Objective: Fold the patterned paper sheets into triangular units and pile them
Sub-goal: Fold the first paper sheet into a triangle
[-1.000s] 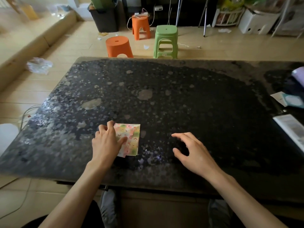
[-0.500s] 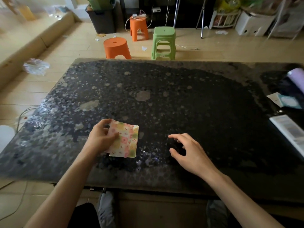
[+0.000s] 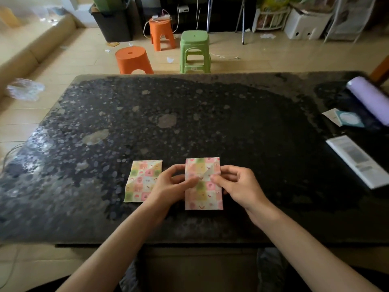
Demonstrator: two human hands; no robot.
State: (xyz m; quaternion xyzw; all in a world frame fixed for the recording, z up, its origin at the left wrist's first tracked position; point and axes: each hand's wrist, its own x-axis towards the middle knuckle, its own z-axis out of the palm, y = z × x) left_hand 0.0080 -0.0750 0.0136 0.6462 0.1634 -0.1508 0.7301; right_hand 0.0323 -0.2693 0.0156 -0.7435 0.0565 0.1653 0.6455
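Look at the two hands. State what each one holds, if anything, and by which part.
The left hand and right hand both pinch the right-hand patterned sheet near its middle, from opposite sides. The left-hand patterned sheet lies unheld on the table.

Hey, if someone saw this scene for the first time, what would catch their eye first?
The left hand and the right hand both pinch a pastel checked paper sheet at the near middle of the dark speckled stone table. A second pastel checked paper lies flat just left of it. On the floor beyond the table stand a green plastic stool and a low orange plastic stool.
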